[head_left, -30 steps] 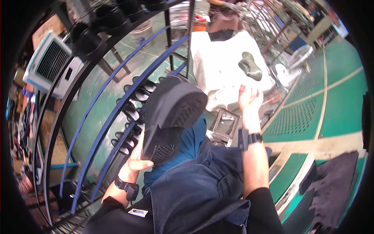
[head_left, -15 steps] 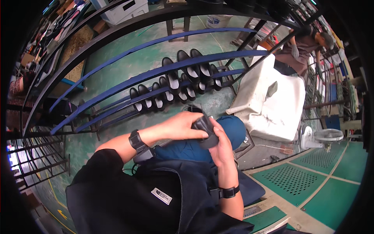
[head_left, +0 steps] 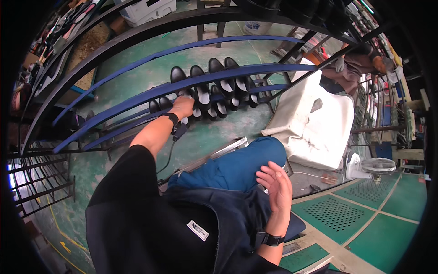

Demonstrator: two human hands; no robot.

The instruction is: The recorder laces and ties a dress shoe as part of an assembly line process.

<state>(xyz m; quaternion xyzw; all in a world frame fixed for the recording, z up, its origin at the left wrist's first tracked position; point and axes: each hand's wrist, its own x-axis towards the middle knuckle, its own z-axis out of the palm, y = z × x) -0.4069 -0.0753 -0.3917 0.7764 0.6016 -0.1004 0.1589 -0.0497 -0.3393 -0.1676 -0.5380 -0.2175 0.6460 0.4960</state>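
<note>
My left hand (head_left: 183, 107) reaches out to the rack, its fingers closed around the heel end of a black shoe (head_left: 178, 74). That shoe rests toe up against a blue rail (head_left: 137, 99), at the left end of the upper row. Beside it stand several more black shoes (head_left: 216, 65) with pale insoles, and a lower row shows beneath. Part of the held shoe is hidden by the rail and my fingers. Over my lap, next to my blue-clad knee (head_left: 255, 157), my right hand (head_left: 277, 185) is raised with nothing in it, fingers stretched and slightly apart.
A white draped cover (head_left: 315, 123) stands to the right of my knee. A white fan (head_left: 372, 166) and a green perforated platform (head_left: 335, 214) are at the right. Far right, a person (head_left: 356, 68) with gloved hands sits. More dark shoes (head_left: 292, 11) are overhead.
The black shoe, held in both hands over my lap before, is now at the rack in my left hand. My right hand has let go and drawn back a little, opening.
</note>
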